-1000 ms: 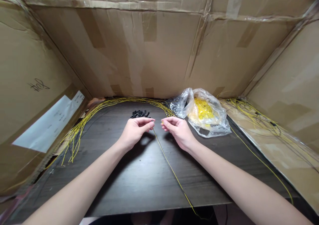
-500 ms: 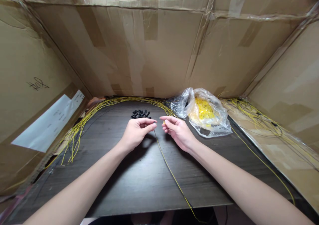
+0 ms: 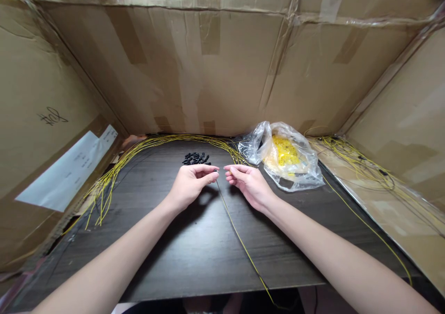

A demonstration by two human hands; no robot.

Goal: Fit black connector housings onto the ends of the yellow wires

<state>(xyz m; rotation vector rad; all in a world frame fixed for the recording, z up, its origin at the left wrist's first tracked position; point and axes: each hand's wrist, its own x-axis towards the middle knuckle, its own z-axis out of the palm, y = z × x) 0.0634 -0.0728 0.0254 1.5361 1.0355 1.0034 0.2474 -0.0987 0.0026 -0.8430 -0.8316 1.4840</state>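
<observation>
Between thumb and index finger, my left hand [image 3: 189,186] pinches the end of a thin yellow and black wire [image 3: 239,240], which runs down over the table's front edge. A small dark tip shows at its fingertips. Facing it across a small gap, my right hand [image 3: 252,186] pinches a tiny yellow piece [image 3: 231,171], mostly covered by the fingers. Just behind my left hand lies a pile of small black pieces [image 3: 196,158] on the dark table [image 3: 194,258].
A long bundle of yellow wires [image 3: 139,149] curves along the back and left. At the back right sits a clear plastic bag [image 3: 309,172] with small yellow pieces. More wires [image 3: 361,161] lie on cardboard at the right. Cardboard walls [image 3: 236,73] surround the table.
The fingers of my right hand have closed further over the yellow piece. The lower part of the wire has shifted slightly left.
</observation>
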